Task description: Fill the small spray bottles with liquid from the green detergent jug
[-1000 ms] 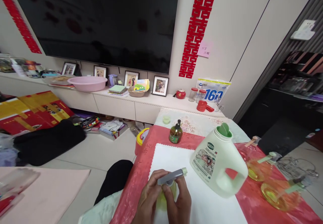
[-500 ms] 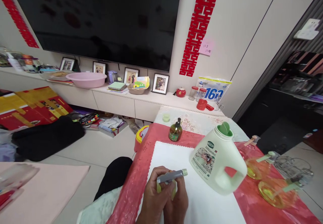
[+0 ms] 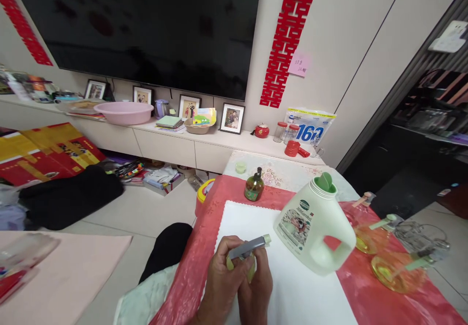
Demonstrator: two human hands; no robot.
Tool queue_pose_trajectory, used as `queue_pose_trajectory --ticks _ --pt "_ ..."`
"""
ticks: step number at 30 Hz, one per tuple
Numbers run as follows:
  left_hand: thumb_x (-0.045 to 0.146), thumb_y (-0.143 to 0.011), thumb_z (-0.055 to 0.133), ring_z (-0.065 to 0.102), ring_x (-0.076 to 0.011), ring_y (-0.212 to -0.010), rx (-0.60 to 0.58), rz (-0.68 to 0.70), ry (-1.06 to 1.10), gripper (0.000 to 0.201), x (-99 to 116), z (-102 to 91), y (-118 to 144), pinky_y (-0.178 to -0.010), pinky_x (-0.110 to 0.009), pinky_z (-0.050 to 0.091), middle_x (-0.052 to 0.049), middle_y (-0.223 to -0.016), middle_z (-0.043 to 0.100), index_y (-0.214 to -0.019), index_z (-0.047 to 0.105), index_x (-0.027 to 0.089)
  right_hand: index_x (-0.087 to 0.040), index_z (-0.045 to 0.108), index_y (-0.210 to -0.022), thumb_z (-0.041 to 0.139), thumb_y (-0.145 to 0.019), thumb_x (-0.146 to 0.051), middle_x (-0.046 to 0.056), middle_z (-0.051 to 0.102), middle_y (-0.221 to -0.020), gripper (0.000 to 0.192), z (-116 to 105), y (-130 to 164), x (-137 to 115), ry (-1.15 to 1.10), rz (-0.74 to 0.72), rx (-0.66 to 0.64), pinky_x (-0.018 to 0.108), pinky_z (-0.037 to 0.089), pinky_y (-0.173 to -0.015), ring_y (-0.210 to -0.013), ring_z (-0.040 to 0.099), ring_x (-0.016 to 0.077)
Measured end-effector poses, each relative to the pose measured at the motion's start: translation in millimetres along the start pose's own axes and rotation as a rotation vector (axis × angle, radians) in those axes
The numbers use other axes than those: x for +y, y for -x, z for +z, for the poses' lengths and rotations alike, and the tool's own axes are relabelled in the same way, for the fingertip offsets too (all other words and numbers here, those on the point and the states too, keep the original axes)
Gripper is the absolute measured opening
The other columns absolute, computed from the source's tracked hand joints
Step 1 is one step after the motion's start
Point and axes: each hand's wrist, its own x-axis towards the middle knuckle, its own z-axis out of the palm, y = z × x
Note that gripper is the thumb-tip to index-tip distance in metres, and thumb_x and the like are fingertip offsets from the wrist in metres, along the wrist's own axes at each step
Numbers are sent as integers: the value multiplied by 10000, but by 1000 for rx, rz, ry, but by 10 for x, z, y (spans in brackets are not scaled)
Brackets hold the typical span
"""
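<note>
I see the left hand (image 3: 223,269) and right hand (image 3: 259,278) with fingers wrapped round 1 grey-topped bottle (image 3: 248,248) over the white mat (image 3: 292,291) on the worktop (image 3: 365,286), near the pale green jug (image 3: 310,239).

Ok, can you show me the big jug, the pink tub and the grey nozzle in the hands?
Grey nozzle (image 3: 248,248): head view, middle of its long grey part.
Big jug (image 3: 315,226): head view, pale body.
Pink tub (image 3: 124,115): head view, front wall.

hands (image 3: 224,278) bare; wrists (image 3: 252,313) bare; leg (image 3: 166,249) in plain black cloth
</note>
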Motion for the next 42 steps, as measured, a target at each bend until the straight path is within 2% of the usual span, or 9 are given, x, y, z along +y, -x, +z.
queue_pose_trajectory --ticks 3,6,12,16,21,25,30,36,42 --pt "348 -635 886 676 -228 -900 10 6 -47 296 24 5 21 -811 -329 573 -53 -921 699 -827 723 193 -212 596 -1035 546 -1016 -356 -7 629 -899 154 -51 -24 -12 36 -6 -12 212 485 -637 -762 621 137" --pt "377 -673 885 680 -223 -910 0 39 -53 326 8 -7 37 -800 -320 566 -50 -947 697 -897 732 196 -212 615 -1099 594 -976 -373 12 665 -979 203 -95 -33 -2 58 2 -52 246 514 -711 -864 658 167" --pt "393 -829 800 672 -210 -990 -96 197 -167 269 -79 -98 38 -865 -312 549 -53 -1047 683 -1028 752 220 -206 623 -1212 595 -953 -331 46 684 -1094 289 -134 -24 45 60 8 -80 309 514 -800 -964 663 206" --pt "419 -877 766 656 -215 -992 -137 238 -233 278 -101 -163 11 -882 -324 529 -54 -1042 685 -1068 725 221 -200 636 -1165 595 -970 -327 33 675 -1063 236 -209 -50 12 -11 4 -103 296 502 -840 -973 635 187" --pt "484 -897 737 659 -218 -958 -162 240 -241 320 -107 -181 -5 -867 -331 526 -55 -1018 693 -1071 716 216 -215 677 -1203 516 -1046 -321 23 670 -1143 249 -321 -87 -50 -156 64 -213 266 503 -937 -1072 626 158" --pt "501 -899 734 672 -226 -1011 -192 244 -203 332 -120 -172 -13 -914 -342 528 -65 -1067 709 -1087 735 227 -221 719 -1187 471 -1093 -337 31 670 -1170 290 -317 -102 -59 -230 125 -191 252 507 -945 -1102 628 152" --pt "517 -917 704 668 -242 -1039 -227 198 -178 344 -162 -205 -24 -916 -362 537 -77 -1117 689 -1104 745 230 -247 769 -1082 575 -1060 -387 5 685 -1036 241 -279 -85 -13 -290 179 -145 232 517 -844 -958 638 136" --pt "538 -1012 533 645 -266 -1155 -307 182 -212 445 -127 -213 -2 -1026 -413 508 -116 -1266 653 -1281 721 238 -236 745 -1168 690 -993 -400 31 700 -1155 247 -258 -3 75 -337 258 -116 297 504 -931 -1067 646 185" --pt "582 -1011 501 614 -266 -1213 -340 96 -165 519 -54 -195 -11 -1092 -409 468 -112 -1306 626 -1372 670 251 -197 710 -1177 723 -957 -439 73 686 -1171 327 -217 35 84 -378 304 -90 378 508 -980 -1104 638 231"
